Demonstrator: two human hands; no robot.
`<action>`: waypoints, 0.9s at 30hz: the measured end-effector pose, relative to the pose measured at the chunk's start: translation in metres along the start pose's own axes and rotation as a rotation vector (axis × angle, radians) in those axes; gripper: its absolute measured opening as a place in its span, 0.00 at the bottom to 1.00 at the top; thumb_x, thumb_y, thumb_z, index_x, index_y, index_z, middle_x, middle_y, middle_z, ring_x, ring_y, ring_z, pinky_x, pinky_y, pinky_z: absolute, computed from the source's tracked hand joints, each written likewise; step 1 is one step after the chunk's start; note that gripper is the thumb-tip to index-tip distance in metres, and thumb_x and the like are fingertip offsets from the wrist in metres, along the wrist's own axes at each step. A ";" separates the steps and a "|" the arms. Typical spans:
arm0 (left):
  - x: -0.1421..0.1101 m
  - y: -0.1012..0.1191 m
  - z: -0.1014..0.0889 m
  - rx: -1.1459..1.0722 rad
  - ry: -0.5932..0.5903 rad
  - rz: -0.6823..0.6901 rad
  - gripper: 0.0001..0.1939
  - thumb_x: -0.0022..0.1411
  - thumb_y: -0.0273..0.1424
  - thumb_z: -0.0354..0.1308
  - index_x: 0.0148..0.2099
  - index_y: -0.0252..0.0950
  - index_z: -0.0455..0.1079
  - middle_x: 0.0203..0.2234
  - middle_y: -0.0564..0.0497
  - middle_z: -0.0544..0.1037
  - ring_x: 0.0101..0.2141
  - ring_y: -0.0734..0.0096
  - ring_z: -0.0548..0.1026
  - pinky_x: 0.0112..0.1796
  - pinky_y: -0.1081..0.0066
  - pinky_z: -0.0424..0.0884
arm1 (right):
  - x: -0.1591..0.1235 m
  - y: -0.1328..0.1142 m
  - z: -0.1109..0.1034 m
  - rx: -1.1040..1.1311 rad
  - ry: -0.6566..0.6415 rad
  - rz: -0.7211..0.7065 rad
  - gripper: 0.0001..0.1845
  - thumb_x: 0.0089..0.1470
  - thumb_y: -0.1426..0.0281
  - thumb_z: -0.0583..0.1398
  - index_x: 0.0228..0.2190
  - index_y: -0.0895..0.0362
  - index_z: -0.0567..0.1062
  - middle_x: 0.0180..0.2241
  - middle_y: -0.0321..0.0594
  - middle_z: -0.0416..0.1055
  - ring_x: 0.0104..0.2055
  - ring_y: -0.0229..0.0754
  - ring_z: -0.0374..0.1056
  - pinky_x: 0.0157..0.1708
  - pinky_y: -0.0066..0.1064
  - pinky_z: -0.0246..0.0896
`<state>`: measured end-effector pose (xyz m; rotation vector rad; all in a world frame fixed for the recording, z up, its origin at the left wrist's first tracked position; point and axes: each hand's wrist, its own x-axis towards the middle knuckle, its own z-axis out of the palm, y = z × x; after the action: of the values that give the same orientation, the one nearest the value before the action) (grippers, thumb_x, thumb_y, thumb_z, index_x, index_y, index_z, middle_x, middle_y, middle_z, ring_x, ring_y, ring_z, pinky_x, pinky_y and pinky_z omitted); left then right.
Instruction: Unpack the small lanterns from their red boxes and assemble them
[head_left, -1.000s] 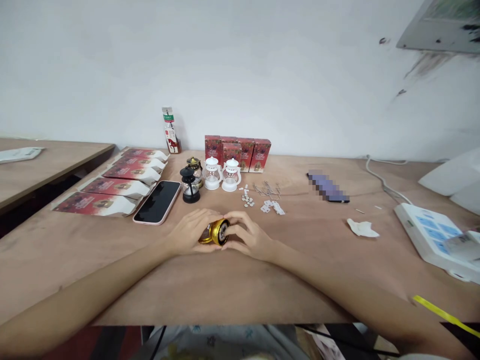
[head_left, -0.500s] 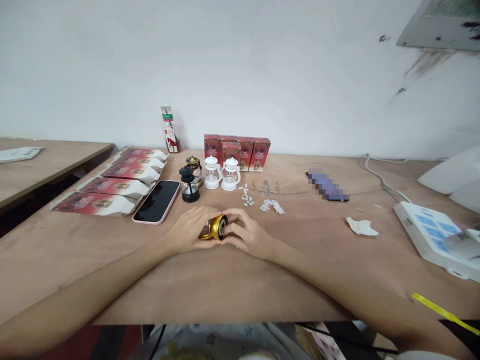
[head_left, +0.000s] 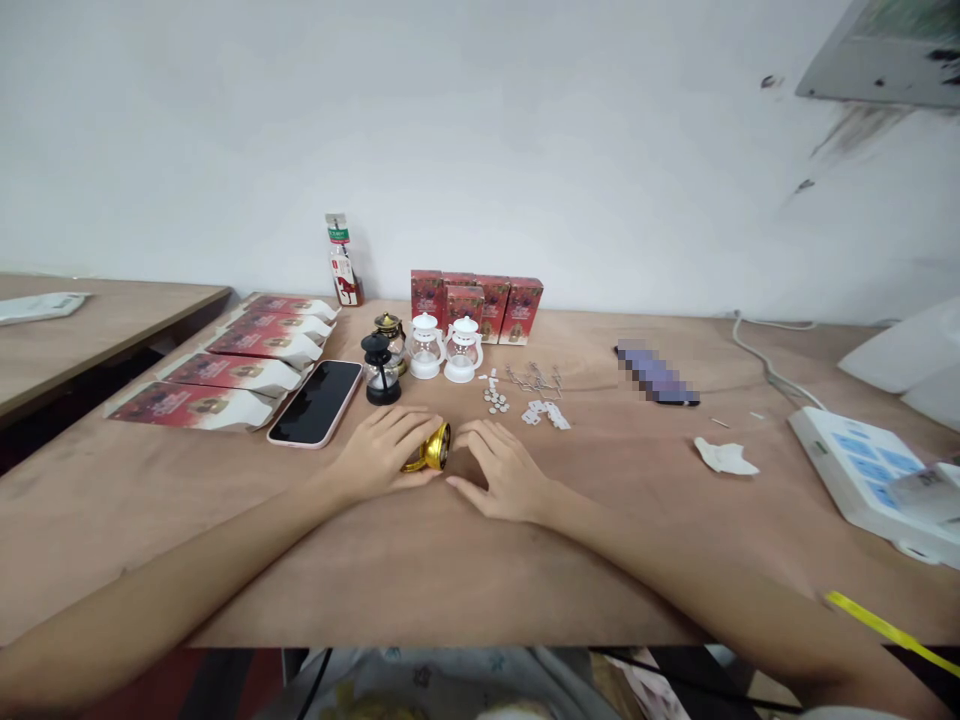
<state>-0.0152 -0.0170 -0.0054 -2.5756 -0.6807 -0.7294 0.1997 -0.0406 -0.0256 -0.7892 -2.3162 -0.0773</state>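
My left hand (head_left: 384,450) is wrapped round a small gold lantern (head_left: 436,447), which lies tipped on its side with its dark base end facing right. Part of the lantern is hidden under my fingers. Just right of that end is my right hand (head_left: 504,470), its thumb apart from its curved fingers and nothing visible between them. Beyond the hands stand a black lantern (head_left: 382,370), a bronze-coloured lantern (head_left: 391,335) and two white lanterns (head_left: 425,350). Small round button cells (head_left: 495,400), white plastic pieces (head_left: 547,413) and thin wire handles (head_left: 536,378) lie beyond my right hand.
Flattened red cartons (head_left: 199,405) lie at the left beside a phone (head_left: 316,402). Several upright red boxes (head_left: 521,310) and a bottle (head_left: 344,270) stand near the wall. To the right are a pixelated phone (head_left: 656,375), torn paper (head_left: 725,457), a cable (head_left: 765,355) and a white device (head_left: 862,470).
My right hand has drawn away to the right from the lantern's base end, leaving a gap. The gold lantern stays in my left hand, turned slightly.
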 end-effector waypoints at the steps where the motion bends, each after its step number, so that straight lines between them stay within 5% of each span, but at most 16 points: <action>1: 0.000 0.000 0.000 0.054 -0.006 0.040 0.22 0.62 0.41 0.51 0.52 0.31 0.64 0.42 0.41 0.76 0.45 0.58 0.73 0.44 0.62 0.68 | 0.000 0.000 0.000 -0.008 -0.013 0.009 0.11 0.54 0.65 0.56 0.37 0.59 0.65 0.39 0.48 0.68 0.40 0.48 0.64 0.39 0.39 0.60; 7: 0.003 -0.001 -0.004 0.234 -0.068 0.128 0.18 0.65 0.38 0.49 0.53 0.35 0.64 0.43 0.44 0.77 0.47 0.59 0.73 0.46 0.60 0.66 | 0.003 -0.003 -0.001 -0.150 -0.128 0.129 0.09 0.53 0.65 0.56 0.34 0.59 0.66 0.36 0.46 0.68 0.38 0.48 0.61 0.38 0.39 0.58; 17: 0.007 0.011 -0.010 0.429 -0.022 0.140 0.16 0.65 0.24 0.46 0.54 0.34 0.64 0.42 0.44 0.77 0.46 0.61 0.73 0.47 0.61 0.67 | 0.006 0.006 0.005 -0.277 -0.204 0.157 0.23 0.55 0.53 0.53 0.39 0.61 0.68 0.35 0.46 0.66 0.38 0.49 0.61 0.38 0.40 0.59; 27: 0.050 0.020 -0.011 0.472 -0.254 0.094 0.18 0.61 0.18 0.42 0.50 0.26 0.67 0.38 0.38 0.76 0.43 0.57 0.73 0.41 0.59 0.68 | 0.020 0.038 0.017 -0.200 -0.257 0.136 0.10 0.59 0.66 0.54 0.39 0.60 0.69 0.35 0.43 0.69 0.36 0.43 0.66 0.37 0.35 0.61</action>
<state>0.0289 -0.0214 0.0276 -2.2548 -0.7031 -0.1782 0.1991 0.0056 -0.0319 -1.1122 -2.5140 -0.1570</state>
